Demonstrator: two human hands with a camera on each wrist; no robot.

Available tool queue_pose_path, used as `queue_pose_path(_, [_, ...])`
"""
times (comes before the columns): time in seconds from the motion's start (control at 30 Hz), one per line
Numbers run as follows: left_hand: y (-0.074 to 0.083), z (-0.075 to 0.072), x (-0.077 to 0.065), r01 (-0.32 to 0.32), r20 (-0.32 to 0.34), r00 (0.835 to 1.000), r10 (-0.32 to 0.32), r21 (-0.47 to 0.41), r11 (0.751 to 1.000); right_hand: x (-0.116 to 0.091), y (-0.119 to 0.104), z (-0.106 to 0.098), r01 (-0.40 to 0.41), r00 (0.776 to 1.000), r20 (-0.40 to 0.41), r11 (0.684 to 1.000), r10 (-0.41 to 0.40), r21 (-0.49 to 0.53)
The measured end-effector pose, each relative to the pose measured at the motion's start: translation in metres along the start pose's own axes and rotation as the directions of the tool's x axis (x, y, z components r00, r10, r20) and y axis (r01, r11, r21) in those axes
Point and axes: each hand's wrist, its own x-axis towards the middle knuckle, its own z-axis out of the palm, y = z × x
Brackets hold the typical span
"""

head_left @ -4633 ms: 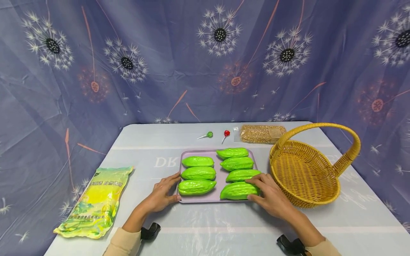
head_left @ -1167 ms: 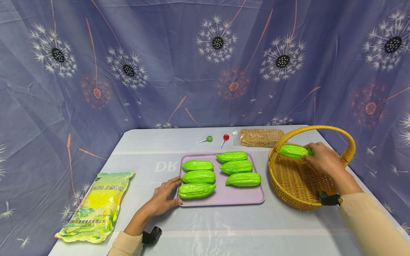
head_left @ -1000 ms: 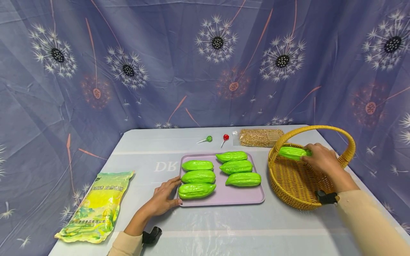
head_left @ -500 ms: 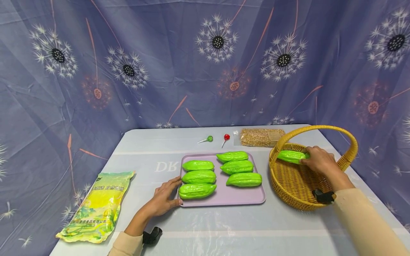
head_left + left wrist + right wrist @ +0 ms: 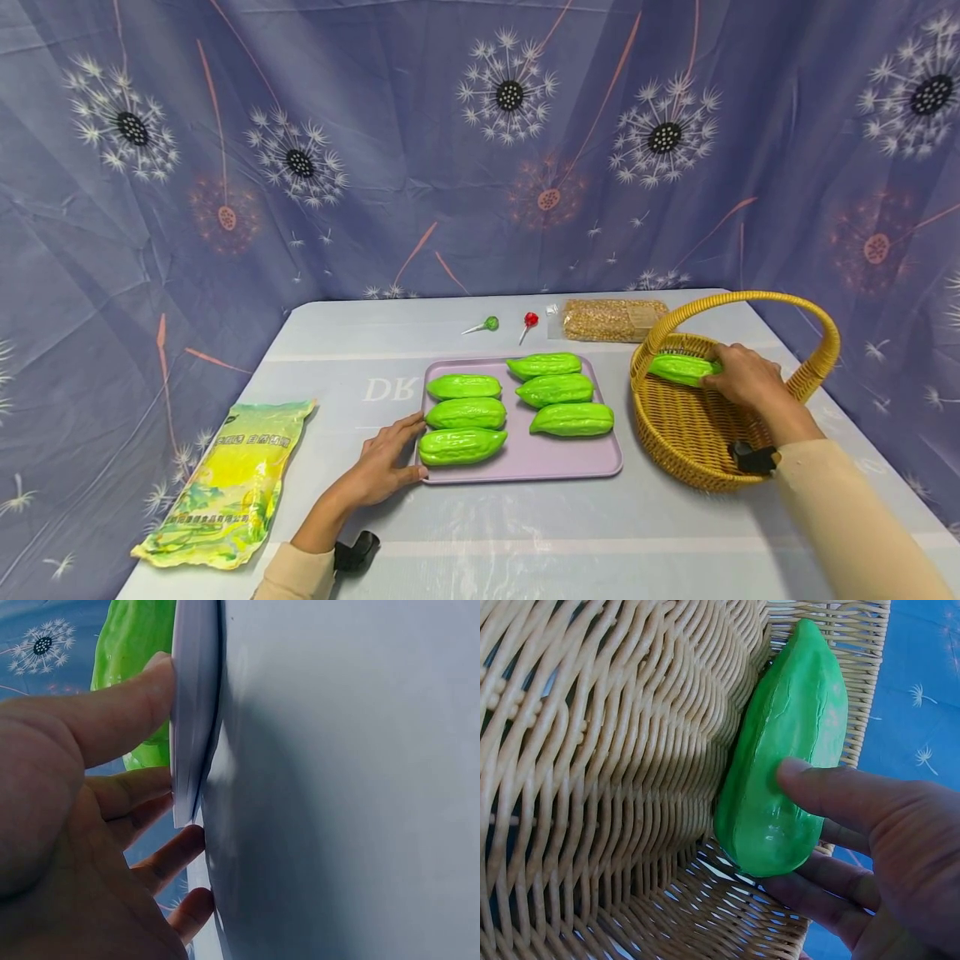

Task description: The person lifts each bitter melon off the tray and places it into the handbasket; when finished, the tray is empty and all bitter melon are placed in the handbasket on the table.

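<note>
My right hand [image 5: 748,379] reaches into the yellow wicker basket [image 5: 701,433] and grips one end of a bright green bitter melon [image 5: 681,368]. In the right wrist view the thumb lies on top of this melon [image 5: 787,750], fingers at its blunt end, and it lies along the basket wall. The left hand [image 5: 384,462] rests at the lilac tray's [image 5: 558,454] near left corner, its thumb and fingertips touching the rim in the left wrist view. On the tray, three more bitter melons [image 5: 465,413] form a left column and three [image 5: 572,420] a right column.
A yellow-green printed bag [image 5: 232,483] lies at the left. Along the back are a green lollipop [image 5: 491,323], a red lollipop [image 5: 531,320] and a clear pack of grain [image 5: 603,320]. The basket's tall handle [image 5: 750,298] arches above its opening.
The right hand has taken the melon from the tray's front right into the basket, lowering it there and drawing slightly nearer. The left hand has stayed at the tray.
</note>
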Motion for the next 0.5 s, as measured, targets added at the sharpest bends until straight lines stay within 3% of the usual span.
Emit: queue_pose_path(0.5, [0.0017, -0.0001, -0.0001, -0.001, 0.003, 1.000, 0.001, -0.006, 1.000, -0.0035, -0.0079, 0.0019, -0.011, 1.000, -0.001, 1.000, 0.011, 0.016])
